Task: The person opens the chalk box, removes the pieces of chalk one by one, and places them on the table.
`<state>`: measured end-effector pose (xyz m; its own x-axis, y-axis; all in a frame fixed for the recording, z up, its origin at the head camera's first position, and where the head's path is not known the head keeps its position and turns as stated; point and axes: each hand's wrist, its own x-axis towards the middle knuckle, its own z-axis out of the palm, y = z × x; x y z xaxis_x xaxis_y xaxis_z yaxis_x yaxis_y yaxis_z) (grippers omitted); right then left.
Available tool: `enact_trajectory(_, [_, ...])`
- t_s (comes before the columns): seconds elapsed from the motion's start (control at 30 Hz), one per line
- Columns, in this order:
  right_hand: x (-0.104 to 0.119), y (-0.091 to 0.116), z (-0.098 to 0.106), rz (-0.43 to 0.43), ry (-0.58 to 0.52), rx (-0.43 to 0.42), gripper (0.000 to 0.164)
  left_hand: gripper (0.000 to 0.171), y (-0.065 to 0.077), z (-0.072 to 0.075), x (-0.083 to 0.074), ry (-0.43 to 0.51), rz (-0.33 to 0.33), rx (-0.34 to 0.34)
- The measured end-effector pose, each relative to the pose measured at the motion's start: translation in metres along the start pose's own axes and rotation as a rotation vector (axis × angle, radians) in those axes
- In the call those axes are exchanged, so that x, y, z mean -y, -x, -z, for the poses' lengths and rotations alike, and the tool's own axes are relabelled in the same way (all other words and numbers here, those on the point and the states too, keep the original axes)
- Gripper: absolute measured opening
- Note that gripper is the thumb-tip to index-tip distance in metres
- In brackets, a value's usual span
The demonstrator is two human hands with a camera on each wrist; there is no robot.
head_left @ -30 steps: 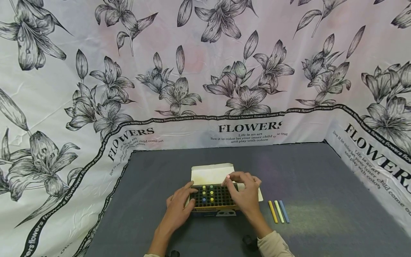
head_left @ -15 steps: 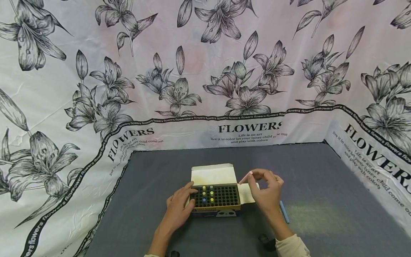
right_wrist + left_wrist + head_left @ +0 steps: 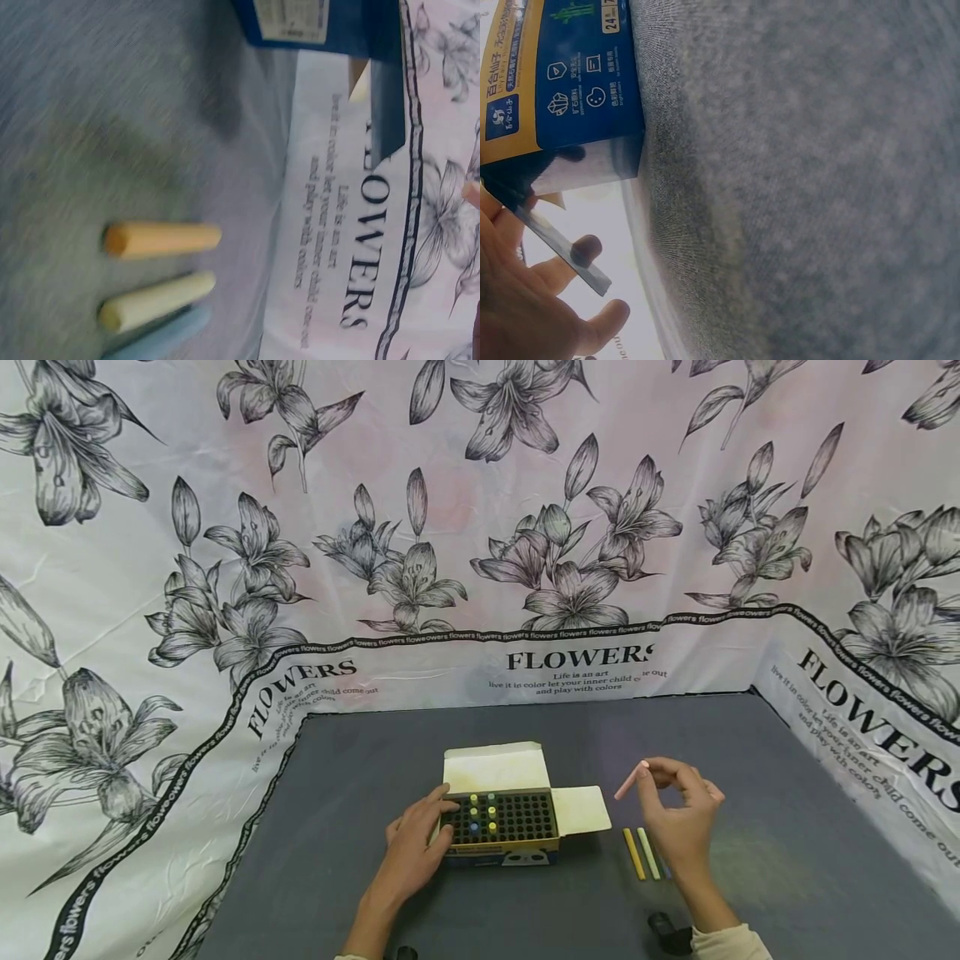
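Note:
My left hand (image 3: 414, 831) rests against the left side of a chalk box (image 3: 498, 852), fingers relaxed along its edge. In the left wrist view, those fingers lie at a side flap (image 3: 568, 251). The box's black holder (image 3: 528, 817) has rows of round holes, with several chalk sticks (image 3: 492, 812) standing in its left part. To the right of the box, my right hand (image 3: 681, 814) pinches a pink chalk stick (image 3: 628, 783) between thumb and index finger, above the table. Below that hand lie a yellow-orange chalk (image 3: 163, 238), a pale yellow chalk (image 3: 157, 301) and a blue chalk (image 3: 161, 335).
The box's lid (image 3: 495, 767) stands raised at the back, and its right flap (image 3: 581, 810) folds outward. A dark grey cloth (image 3: 375, 752) covers the table. Behind it rises a white flower-printed sheet (image 3: 420, 677).
My right hand has moved right with the pink chalk, from over the holder to above the loose chalk sticks. The left hand has stayed at the box.

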<state>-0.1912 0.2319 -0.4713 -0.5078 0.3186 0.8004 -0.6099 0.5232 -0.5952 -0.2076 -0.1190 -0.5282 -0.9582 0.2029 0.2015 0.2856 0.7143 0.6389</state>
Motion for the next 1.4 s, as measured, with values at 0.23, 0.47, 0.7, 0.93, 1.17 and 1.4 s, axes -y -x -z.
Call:
enact_trajectory(0.23, [-0.001, -0.005, 0.022, -0.002, 0.038, -0.032, 0.013, 0.029, -0.001, -0.001, 0.0, -0.013, -0.009, -0.013])
enact_trajectory(0.47, [-0.042, 0.003, 0.052, -0.103, 0.124, 0.019, 0.012, 0.03, 0.0, 0.0, 0.001, 0.005, -0.007, -0.007])
enact_trajectory(0.7, [-0.049, 0.013, 0.072, -0.406, 0.309, 0.262, 0.012, 0.029, 0.0, 0.001, 0.002, -0.002, -0.009, -0.013])
enact_trajectory(0.93, [-0.056, 0.018, 0.077, -0.439, 0.491, 0.549, 0.023, 0.029, 0.0, 0.002, 0.002, -0.004, -0.01, -0.011])
enact_trajectory(1.17, [-0.063, 0.017, 0.076, -0.534, 0.587, 0.812, 0.031, 0.029, 0.0, 0.001, 0.0, -0.008, -0.004, -0.004])
enact_trajectory(1.4, [-0.068, 0.018, 0.071, -0.546, 0.666, 0.839, 0.024, 0.029, 0.0, 0.0, 0.0, 0.004, -0.015, -0.005])
